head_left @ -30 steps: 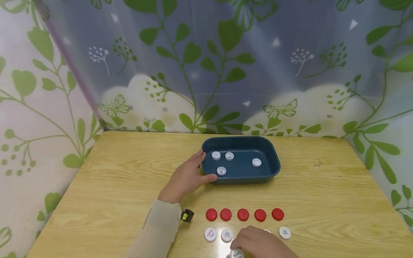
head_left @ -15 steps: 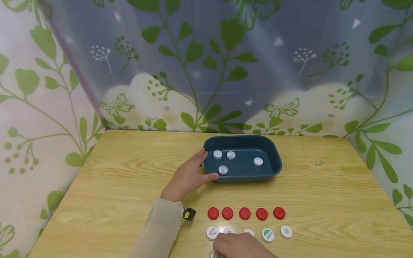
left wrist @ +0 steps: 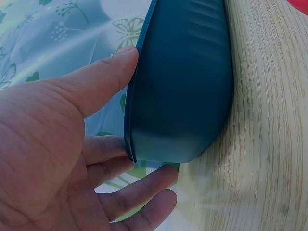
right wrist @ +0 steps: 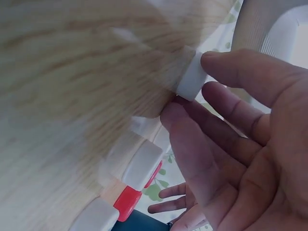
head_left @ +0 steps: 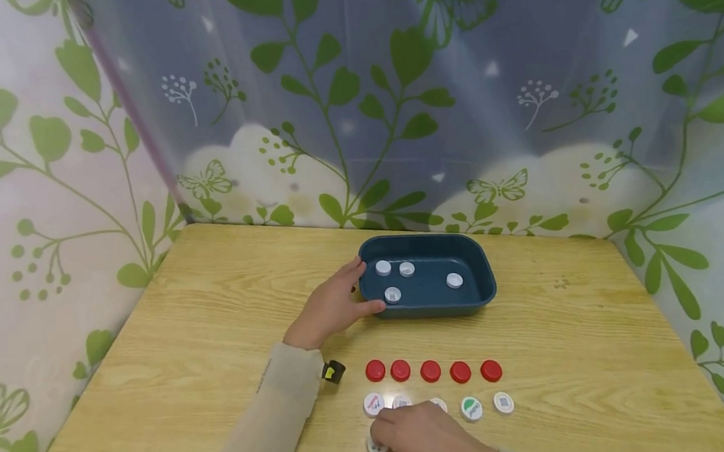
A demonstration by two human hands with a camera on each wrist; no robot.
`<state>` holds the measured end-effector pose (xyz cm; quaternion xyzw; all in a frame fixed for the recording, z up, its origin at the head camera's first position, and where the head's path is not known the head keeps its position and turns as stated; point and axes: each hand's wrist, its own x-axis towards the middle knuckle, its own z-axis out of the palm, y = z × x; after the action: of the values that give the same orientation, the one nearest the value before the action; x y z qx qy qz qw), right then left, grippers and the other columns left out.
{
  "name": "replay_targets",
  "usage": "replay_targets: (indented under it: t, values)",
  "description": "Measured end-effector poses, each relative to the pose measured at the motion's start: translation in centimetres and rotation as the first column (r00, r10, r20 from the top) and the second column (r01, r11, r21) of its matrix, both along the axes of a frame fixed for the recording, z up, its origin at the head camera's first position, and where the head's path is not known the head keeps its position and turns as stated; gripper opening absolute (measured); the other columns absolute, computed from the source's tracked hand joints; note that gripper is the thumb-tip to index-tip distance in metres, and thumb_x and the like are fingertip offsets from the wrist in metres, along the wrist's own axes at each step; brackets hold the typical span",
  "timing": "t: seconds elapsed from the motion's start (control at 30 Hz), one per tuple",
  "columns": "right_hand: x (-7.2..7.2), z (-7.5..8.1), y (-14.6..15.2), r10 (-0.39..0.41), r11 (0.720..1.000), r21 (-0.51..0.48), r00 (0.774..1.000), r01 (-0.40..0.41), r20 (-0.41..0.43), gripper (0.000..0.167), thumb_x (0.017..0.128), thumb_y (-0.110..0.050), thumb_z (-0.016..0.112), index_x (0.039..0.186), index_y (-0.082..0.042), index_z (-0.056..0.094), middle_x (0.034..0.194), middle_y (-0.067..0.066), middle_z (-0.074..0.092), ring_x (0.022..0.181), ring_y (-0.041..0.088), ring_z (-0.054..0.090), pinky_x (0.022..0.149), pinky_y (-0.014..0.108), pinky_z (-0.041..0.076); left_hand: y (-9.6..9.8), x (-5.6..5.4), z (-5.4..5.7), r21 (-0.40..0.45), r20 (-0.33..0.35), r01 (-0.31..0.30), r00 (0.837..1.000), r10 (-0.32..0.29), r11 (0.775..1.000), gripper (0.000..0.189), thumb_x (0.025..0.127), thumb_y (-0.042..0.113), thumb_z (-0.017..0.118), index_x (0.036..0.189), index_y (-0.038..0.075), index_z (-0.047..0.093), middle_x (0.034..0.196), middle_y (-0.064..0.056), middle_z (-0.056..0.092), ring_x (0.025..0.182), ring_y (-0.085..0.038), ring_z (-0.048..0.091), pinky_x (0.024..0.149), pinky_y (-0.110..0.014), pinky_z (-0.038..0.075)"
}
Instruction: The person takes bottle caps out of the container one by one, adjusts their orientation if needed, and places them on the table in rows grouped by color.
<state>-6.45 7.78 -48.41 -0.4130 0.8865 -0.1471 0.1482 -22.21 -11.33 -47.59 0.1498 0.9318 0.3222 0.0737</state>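
Observation:
My right hand (head_left: pixel 423 435) pinches a white bottle cap (right wrist: pixel 191 79) by its sides, low at the table surface. Part of that cap is hidden under the fingers in the head view. Just beyond it runs a row of white caps with printed tops, among them one with a pink mark (head_left: pixel 374 404) and one with a green mark (head_left: pixel 471 408); the hand partly covers two others. At the left end of a dark blue tray (head_left: pixel 437 312) is my left hand (head_left: pixel 332 306), fingers spread around the corner. Its thumb (left wrist: pixel 106 77) lies along the rim, the fingers fairly straight.
Several red caps (head_left: pixel 430 371) form a row between the tray and the printed caps. Inside the tray lie several white caps, such as the rightmost cap (head_left: pixel 455 280). A leaf-patterned curtain (head_left: pixel 304 118) borders the wooden table (head_left: pixel 572 351) behind and at both sides.
My right hand has carried the white cap leftward and down to the table front, uncovering the green-marked cap. My left hand stays at the tray's end. The head view shifts slightly.

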Motion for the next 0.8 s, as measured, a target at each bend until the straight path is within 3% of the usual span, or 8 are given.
replay_targets:
  t: [0.2,0.43,0.8]
  values:
    - [0.25,0.19,-0.26,0.024,0.999,0.03,0.998,-0.023,-0.054,0.01,0.097,-0.03,0.074,0.104,-0.026,0.069,0.077,-0.021,0.056,0.063,-0.004,0.047,0.063,0.01,0.042,0.03,0.03,0.23,-0.008,-0.001,-0.007,1.0,0.007,1.0,0.092,0.089,0.054,0.078,0.161,0.011,0.038,0.17,-0.002,0.028,0.154,-0.025,0.031,0.12,-0.046,0.034]
    - [0.45,0.41,-0.23,0.018,0.998,0.055,1.0,-0.017,-0.01,0.012,0.097,-0.03,0.074,0.105,-0.026,0.066,0.075,-0.02,0.05,0.061,-0.003,0.047,0.061,0.012,0.041,0.01,0.17,0.18,0.004,-0.001,-0.004,1.0,0.004,1.0,0.091,0.089,0.052,0.078,0.16,0.01,0.039,0.169,-0.004,0.029,0.154,-0.027,0.031,0.12,-0.046,0.033]
    - [0.21,0.14,-0.34,0.061,0.997,0.049,0.997,-0.059,-0.054,0.007,0.096,-0.033,0.074,0.101,-0.028,0.073,0.078,-0.022,0.057,0.062,-0.005,0.047,0.062,0.01,0.042,-0.01,0.16,0.11,0.01,0.004,-0.002,1.0,0.002,1.0,0.092,0.089,0.053,0.078,0.161,0.012,0.038,0.17,-0.003,0.027,0.154,-0.026,0.031,0.119,-0.047,0.034]
